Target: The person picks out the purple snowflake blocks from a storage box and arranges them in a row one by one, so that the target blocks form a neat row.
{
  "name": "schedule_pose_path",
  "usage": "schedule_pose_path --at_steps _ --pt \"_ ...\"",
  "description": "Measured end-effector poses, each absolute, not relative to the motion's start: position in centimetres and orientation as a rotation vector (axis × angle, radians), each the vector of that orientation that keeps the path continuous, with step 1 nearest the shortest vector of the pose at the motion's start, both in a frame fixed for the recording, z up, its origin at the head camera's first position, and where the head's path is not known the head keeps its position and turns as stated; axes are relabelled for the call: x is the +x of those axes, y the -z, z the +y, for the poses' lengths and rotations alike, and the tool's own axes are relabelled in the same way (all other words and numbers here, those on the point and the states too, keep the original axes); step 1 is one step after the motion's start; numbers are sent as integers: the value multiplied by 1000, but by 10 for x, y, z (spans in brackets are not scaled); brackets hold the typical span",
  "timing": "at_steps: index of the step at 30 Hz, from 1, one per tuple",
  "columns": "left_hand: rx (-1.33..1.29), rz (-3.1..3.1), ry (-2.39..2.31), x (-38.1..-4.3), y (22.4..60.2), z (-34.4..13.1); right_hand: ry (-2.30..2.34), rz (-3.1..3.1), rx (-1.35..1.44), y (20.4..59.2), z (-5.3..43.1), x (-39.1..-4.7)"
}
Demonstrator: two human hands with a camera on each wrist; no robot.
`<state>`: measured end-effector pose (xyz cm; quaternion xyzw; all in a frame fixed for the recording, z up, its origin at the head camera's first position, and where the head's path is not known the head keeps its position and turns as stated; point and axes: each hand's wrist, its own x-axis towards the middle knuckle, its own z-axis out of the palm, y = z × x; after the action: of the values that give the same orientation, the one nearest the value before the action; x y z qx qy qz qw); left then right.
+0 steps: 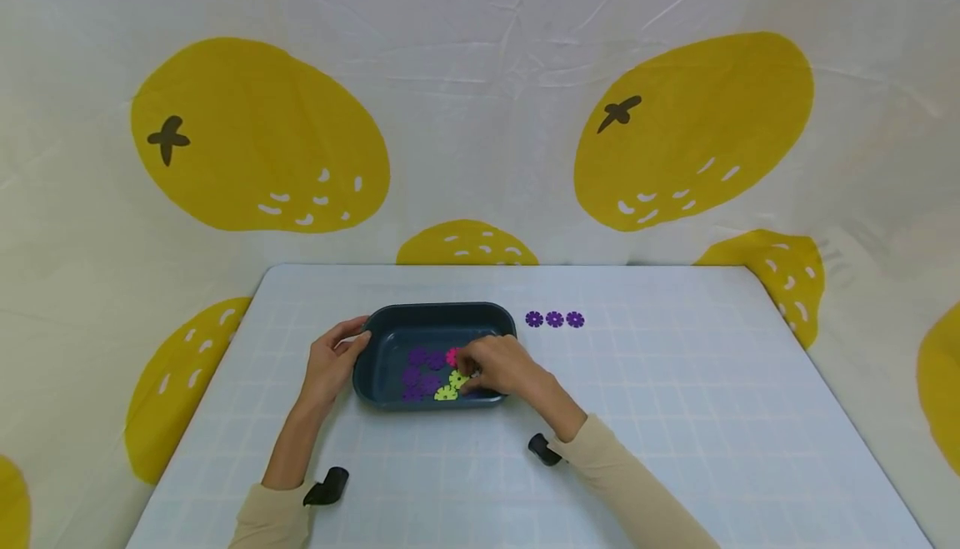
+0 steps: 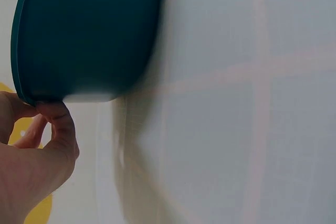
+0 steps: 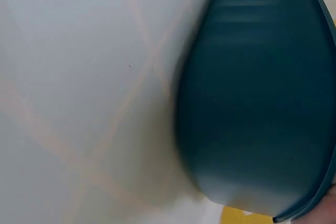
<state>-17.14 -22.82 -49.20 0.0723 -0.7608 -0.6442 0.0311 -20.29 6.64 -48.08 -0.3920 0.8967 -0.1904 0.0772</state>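
A dark teal tray (image 1: pixel 435 313) with a raised rim stands on the table, and purple flower-shaped discs (image 1: pixel 430 383) lie inside it. Beside them in the tray are yellow-green flower-shaped discs (image 1: pixel 446 393) and a pink one (image 1: pixel 452 356). At the tray's left end my left hand (image 1: pixel 330 366) pinches the rim; the left wrist view shows thumb and fingers (image 2: pixel 62 121) at that edge. My right hand (image 1: pixel 498 364) reaches over the right end into the tray, fingers bent down beside the pink and yellow-green discs. Its fingertips are partly hidden, so whether they hold a disc is unclear.
Three purple flower-shaped discs (image 1: pixel 554 319) lie in a row on the table, right of the tray. The pale checked table (image 1: pixel 712 382) meets a hanging cloth (image 1: pixel 480 116) with yellow fruit prints at its far edge.
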Motion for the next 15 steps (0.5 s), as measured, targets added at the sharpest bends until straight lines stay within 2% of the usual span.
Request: schedule_pose_path --at_steps 10,15 --pt "216 -2333 1992 -171 492 -228 523 2511 -1137 472 68 -202" --pt "212 -2325 1991 -170 493 -227 643 2469 -1213 474 71 -205"
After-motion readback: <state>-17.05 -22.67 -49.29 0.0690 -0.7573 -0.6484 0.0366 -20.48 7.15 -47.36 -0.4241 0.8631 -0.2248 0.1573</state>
